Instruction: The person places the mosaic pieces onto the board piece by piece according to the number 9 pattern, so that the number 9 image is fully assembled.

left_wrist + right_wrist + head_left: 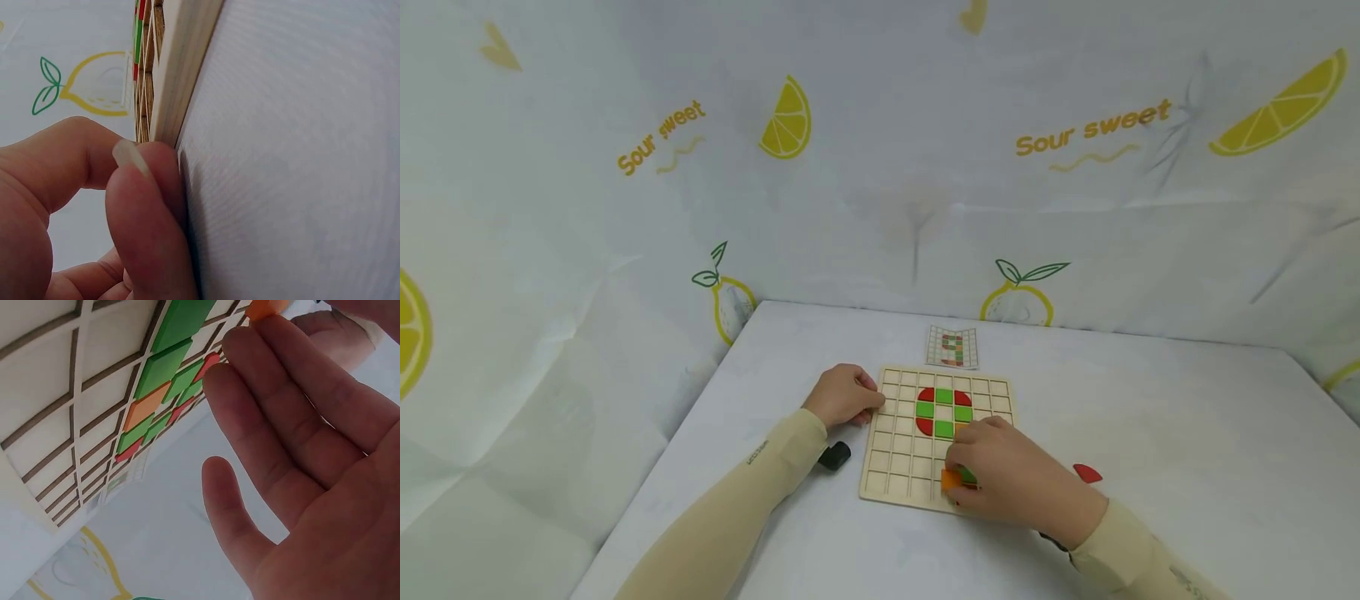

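Observation:
A square wooden grid board [898,487] lies on the table, with red, green and orange tiles set in its cells. My left hand [844,394] holds the board's left edge between thumb and index finger; the left wrist view shows both fingertips at the board's side [181,81]. Over the lower right of the board, my right hand [1011,471] pinches an orange square tile [951,480] between thumb and index finger. In the right wrist view the other fingers [269,425] are extended, and the orange tile [265,309] shows at the top. This hand hides part of the tile pattern.
Behind the board lies a pattern card [952,347] showing a coloured figure on a grid. A red quarter-round tile [1087,473] rests on the table to the right of the right hand. A black object [835,456] is beside the left wrist. A lemon-printed cloth [880,167] hangs behind the table.

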`<state>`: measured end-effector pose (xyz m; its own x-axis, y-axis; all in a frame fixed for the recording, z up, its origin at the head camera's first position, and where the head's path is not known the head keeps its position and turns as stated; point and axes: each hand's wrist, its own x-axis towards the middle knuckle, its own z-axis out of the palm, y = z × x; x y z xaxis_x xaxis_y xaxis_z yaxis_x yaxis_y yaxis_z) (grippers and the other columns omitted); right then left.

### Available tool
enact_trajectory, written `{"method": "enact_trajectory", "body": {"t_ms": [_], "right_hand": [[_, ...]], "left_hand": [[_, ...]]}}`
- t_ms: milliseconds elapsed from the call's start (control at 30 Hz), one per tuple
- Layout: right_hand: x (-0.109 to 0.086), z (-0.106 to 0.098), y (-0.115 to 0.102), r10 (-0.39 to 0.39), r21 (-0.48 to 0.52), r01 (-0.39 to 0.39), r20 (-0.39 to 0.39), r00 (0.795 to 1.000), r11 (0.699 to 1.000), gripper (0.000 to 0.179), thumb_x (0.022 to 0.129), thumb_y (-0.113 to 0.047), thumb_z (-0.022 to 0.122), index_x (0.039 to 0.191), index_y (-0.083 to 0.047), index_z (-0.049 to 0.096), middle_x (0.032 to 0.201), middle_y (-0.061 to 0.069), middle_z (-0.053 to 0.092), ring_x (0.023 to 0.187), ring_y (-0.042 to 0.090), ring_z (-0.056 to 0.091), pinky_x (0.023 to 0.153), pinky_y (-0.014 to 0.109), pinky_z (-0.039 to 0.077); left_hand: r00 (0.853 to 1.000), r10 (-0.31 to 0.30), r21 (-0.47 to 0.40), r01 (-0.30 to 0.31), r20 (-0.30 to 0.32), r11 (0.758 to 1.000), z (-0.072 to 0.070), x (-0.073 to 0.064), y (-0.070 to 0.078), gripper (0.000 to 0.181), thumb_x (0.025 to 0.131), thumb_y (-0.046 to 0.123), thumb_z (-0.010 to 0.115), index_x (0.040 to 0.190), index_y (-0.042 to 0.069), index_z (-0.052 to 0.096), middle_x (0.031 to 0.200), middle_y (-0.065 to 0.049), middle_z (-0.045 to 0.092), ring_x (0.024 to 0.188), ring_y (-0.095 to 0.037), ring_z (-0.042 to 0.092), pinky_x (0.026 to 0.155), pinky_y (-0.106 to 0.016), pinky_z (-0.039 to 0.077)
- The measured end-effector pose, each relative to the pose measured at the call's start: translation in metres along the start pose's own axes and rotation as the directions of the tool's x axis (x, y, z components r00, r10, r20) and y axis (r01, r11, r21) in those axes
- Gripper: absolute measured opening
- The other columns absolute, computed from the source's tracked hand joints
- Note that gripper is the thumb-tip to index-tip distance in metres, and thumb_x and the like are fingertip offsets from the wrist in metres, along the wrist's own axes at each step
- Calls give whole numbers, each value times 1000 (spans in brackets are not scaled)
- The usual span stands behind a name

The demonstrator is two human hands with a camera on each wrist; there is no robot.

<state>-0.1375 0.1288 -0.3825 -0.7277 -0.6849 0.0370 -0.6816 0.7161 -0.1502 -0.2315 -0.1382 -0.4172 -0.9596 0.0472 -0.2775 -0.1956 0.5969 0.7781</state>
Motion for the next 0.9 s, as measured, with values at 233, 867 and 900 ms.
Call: {"method": "enact_trajectory", "body": {"t_ms": [233,867,900], "right_hand": [[1,8,-4,-46,-37,45,-4,999,998,15,89,-32,87,87,-25,73,83,-17,59,83,6,51,100,47,52],[3,13,-7,-53,-41,52,-8,999,998,18,88,-33,87,88,-23,72,82,-16,55,84,8,47,99,48,52],[3,13,-7,-56,-41,55,-13,998,998,18,88,-33,87,87,-23,72,82,-16,55,83,8,46,98,48,52]], "left_hand": [[1000,21,2,-21,5,1000,-1,1,-1,14,92,18,80,99,10,71,75,-3,74,59,-10,66,57,-22,55],[1000,24,1,-24,4,1000,-1,0,-1,15,92,19,80,99,10,70,75,-3,74,59,-11,66,57,-22,54],[1000,24,1,-24,4,1000,-1,0,-1,15,92,19,80,99,10,70,75,-3,74,59,-10,66,57,-22,54]]}}
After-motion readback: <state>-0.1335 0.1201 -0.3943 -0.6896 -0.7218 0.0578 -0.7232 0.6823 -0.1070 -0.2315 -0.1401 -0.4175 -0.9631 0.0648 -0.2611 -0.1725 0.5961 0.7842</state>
